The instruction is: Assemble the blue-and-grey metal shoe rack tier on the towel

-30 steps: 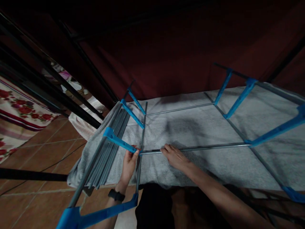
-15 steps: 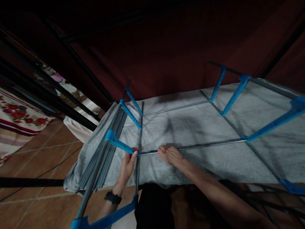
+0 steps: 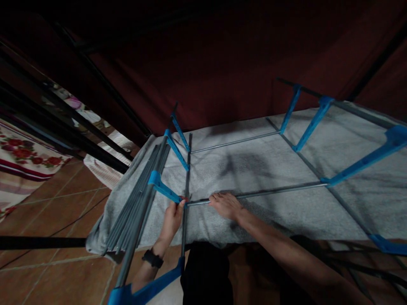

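A frame of grey metal tubes and blue plastic brackets lies across the grey blanket [image 3: 241, 224]. My left hand [image 3: 174, 215], with a dark watch on its wrist, grips the base of a blue bracket [image 3: 165, 190] where it meets the long cross tube [image 3: 282, 189]. My right hand [image 3: 225, 205] is wrapped over that same tube, a little right of the joint. Another tube [image 3: 187, 182] runs away from me through the joint. On the right, a second blue bracket [image 3: 365, 165] sits at the cross tube's far end. The fingertips of my left hand are partly hidden.
A bundle of loose grey tubes [image 3: 136, 203] lies on the blanket at left. Behind hangs a dark red cloth [image 3: 216, 76]. Black metal bars [image 3: 92, 144] stand at left above the tiled floor [image 3: 63, 220]. A floral cloth [image 3: 25, 152] hangs at far left.
The left side of the frame, with its blue brackets and upper tube, has tilted rightward and more upright. Both hands keep their places on the joint and the cross tube.
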Available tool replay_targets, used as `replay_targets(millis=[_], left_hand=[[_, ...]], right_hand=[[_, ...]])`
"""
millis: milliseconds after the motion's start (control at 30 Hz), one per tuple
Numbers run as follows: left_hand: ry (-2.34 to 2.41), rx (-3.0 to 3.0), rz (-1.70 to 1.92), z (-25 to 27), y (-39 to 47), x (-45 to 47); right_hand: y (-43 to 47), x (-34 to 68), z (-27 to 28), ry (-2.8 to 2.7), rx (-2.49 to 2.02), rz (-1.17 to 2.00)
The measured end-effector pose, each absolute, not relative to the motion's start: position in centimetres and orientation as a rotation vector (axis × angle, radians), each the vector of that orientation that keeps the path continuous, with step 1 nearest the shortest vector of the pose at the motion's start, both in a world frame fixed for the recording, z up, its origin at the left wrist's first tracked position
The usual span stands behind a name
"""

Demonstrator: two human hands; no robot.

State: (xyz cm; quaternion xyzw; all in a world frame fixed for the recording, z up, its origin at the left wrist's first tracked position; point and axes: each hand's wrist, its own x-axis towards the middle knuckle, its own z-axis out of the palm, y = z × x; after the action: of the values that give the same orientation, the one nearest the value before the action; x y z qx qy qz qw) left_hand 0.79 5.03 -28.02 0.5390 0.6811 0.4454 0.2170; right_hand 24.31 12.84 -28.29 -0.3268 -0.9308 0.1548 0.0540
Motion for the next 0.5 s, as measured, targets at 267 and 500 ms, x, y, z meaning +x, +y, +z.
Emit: replay_targets(millis=[267, 500], left_hand=[[1.921, 1.455, 1.206, -28.3, 5.0, 0.8], [1.697, 1.283, 1.267, -28.7, 4.7, -0.1]], right_hand=[[12.8, 24.0, -28.1, -2.811, -1.059, 0.525], [12.7, 24.4, -27.5, -2.758, -1.006, 0.348]])
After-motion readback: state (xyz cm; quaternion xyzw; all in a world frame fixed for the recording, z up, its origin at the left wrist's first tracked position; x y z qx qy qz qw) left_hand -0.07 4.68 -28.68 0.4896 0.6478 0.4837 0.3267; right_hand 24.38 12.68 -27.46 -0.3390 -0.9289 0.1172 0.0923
